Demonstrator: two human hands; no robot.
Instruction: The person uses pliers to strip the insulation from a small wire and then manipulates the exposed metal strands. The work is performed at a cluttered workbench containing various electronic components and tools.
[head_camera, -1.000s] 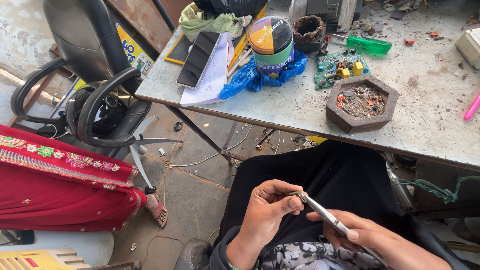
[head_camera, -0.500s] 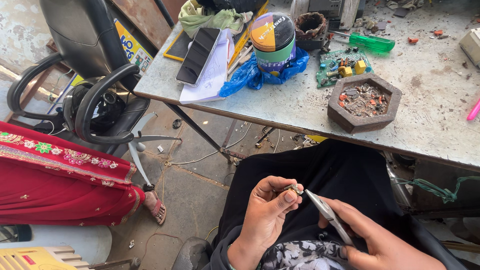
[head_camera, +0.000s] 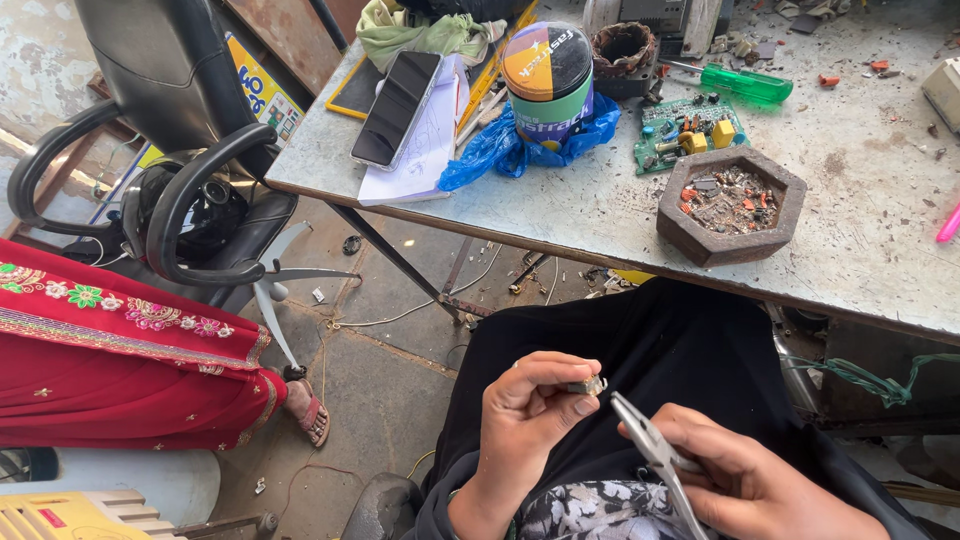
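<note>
**Small part pinched, pliers coming close**

In the lower middle of the frame, the left hand (head_camera: 525, 425) holds a small metal component (head_camera: 584, 385) between thumb and fingertips; the fingers are closed tight around it, over the person's black-clothed lap. Just to the right of it, the right hand (head_camera: 745, 475) is wrapped around the handles of grey pliers (head_camera: 650, 448). The tip of the pliers points up toward the component and is very near, but it does not touch. Whether the tip is open or closed, I cannot tell.

The step in hand seems to be bringing the tool to the part for gripping or bending. The next move, I judge, calls for a steady left hand and a careful aim of the tip at the small piece.

In the upper part of the frame, the grey table (head_camera: 560, 215) carries an octagonal tray of scraps (head_camera: 732, 205), a green circuit board (head_camera: 688, 125) and a phone (head_camera: 397, 93).
</note>
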